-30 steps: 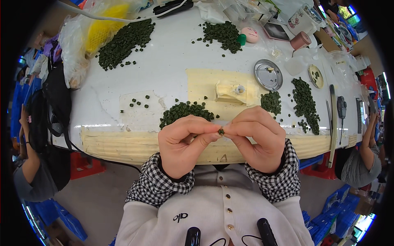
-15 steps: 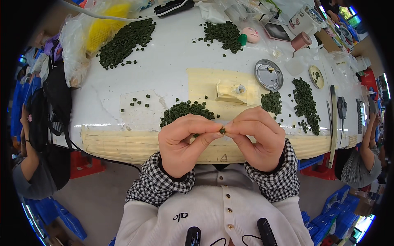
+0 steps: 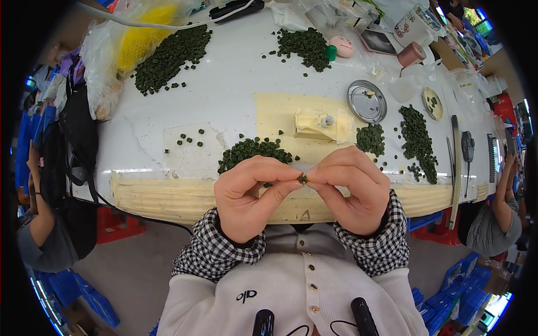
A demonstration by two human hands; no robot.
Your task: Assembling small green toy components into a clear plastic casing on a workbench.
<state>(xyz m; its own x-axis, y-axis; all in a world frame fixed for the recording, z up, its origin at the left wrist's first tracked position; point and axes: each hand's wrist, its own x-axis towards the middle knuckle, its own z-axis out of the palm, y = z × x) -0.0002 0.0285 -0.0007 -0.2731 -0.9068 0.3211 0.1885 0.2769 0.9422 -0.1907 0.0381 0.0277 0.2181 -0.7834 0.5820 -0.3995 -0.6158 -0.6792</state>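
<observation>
My left hand [image 3: 252, 193] and my right hand [image 3: 354, 187] meet over the table's front edge, thumb and forefinger of each pinched together. Between the fingertips is a small dark green piece [image 3: 303, 179], gripped from both sides; its exact kind is too small to tell. Just beyond my left hand lies a heap of small dark green round pieces [image 3: 255, 150], partly hidden by that hand. Past my right hand sits a smaller patch of flat green pieces [image 3: 370, 140]. A tape-covered block with a small nozzle-like top [image 3: 328, 121] stands on yellowish paper behind both hands.
Further green heaps lie at the far left [image 3: 174, 59], far middle [image 3: 305, 47] and right [image 3: 417, 143]. A round metal lid [image 3: 367, 102], a thread spool [image 3: 412, 55], a mug [image 3: 416, 28] and tweezers [image 3: 450, 157] are at the right. Plastic bags [image 3: 103, 73] crowd the left.
Almost nothing differs. Both hands stay pinched on the small green piece, with only a slight shift of the fingers and the view.
</observation>
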